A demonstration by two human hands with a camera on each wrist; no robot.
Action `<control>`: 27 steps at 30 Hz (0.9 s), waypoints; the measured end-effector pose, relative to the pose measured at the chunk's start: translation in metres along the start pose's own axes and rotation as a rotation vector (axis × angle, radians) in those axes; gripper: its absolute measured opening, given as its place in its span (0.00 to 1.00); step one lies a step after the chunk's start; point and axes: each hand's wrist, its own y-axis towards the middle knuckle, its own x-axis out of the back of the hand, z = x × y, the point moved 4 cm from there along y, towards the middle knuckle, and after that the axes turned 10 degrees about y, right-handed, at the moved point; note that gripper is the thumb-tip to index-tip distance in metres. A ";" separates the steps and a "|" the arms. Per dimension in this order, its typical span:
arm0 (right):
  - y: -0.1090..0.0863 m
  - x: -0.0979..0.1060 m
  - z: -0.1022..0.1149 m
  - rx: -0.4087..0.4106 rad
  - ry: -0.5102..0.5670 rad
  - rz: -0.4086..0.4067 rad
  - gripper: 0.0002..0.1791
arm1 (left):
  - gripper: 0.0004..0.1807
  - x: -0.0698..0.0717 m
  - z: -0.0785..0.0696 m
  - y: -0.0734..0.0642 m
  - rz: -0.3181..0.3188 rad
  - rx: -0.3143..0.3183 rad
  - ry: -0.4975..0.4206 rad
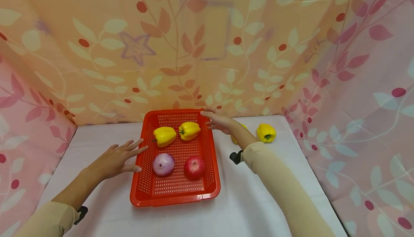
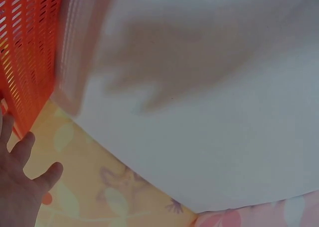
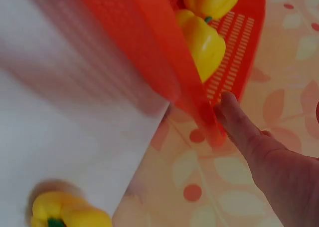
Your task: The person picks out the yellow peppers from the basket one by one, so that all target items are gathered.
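A red plastic basket [image 1: 176, 199] with perforated walls stands on the white-covered table. Inside lie two yellow bell peppers [image 1: 165, 136] toward the back, with a purple onion [image 1: 163, 164] and a round red fruit [image 1: 194, 167] nearer the front. My left hand [image 1: 119, 158] has its fingers spread over the basket's left rim; whether they touch it cannot be told. At the back right corner, my right hand [image 1: 221, 120] reaches over the rim with straight fingers. In the right wrist view its fingertips [image 3: 229, 100] come close to the rim. Neither hand grips anything.
Right of the basket, a yellow bell pepper [image 1: 266, 133] lies on the table [image 1: 245, 194]. Another yellow pepper [image 1: 234, 140] is mostly hidden behind the right forearm. Patterned cloth [image 1: 200, 50] hangs behind the table and at both sides.
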 end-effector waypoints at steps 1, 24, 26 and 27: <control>0.002 -0.004 -0.002 -0.006 -0.003 0.003 0.39 | 0.41 0.000 0.000 0.000 0.000 -0.003 0.001; 0.033 -0.040 -0.041 -0.140 0.085 -0.087 0.47 | 0.42 -0.004 0.004 0.003 0.011 0.016 0.000; 0.035 -0.042 -0.042 -0.142 0.074 -0.098 0.47 | 0.42 -0.004 0.004 0.003 0.010 0.014 -0.004; 0.037 -0.043 -0.042 -0.140 0.065 -0.104 0.48 | 0.42 -0.004 0.004 0.003 0.009 0.014 -0.006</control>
